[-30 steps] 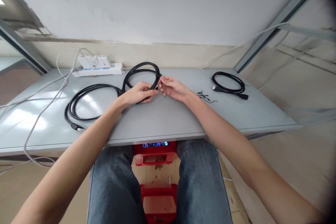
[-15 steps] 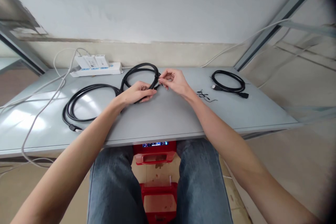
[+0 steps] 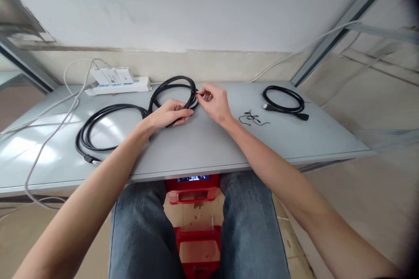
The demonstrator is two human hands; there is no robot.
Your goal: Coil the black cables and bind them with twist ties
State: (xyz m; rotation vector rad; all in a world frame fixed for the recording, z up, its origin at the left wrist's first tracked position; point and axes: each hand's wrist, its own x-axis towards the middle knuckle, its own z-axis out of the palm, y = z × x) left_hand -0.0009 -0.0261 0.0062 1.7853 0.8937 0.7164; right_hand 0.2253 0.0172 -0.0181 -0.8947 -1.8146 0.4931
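My left hand (image 3: 170, 113) is closed around the lower right side of a coiled black cable (image 3: 170, 81) that rests on the grey table. At the coil's right side, my right hand (image 3: 212, 99) pinches what looks like the end of a thin black twist tie, mostly hidden by the fingertips; a dark band shows around the strands there. Another black cable coil (image 3: 85, 128) lies to the left with its plug near my forearm, and meets the held coil behind my left hand. Loose black twist ties (image 3: 252, 117) lie right of my right wrist.
Farther right lies a coiled black USB cable (image 3: 284, 108). A white power strip (image 3: 134, 86) with white adapters (image 3: 113, 76) stands at the back left; white cords (image 3: 54, 135) trail over the left front edge. A red stool (image 3: 193, 192) is below the table.
My right hand has turned slightly and moved up a little against the coil's right side, still pinching. My left hand keeps its hold. More of the loose ties shows beside my right forearm.
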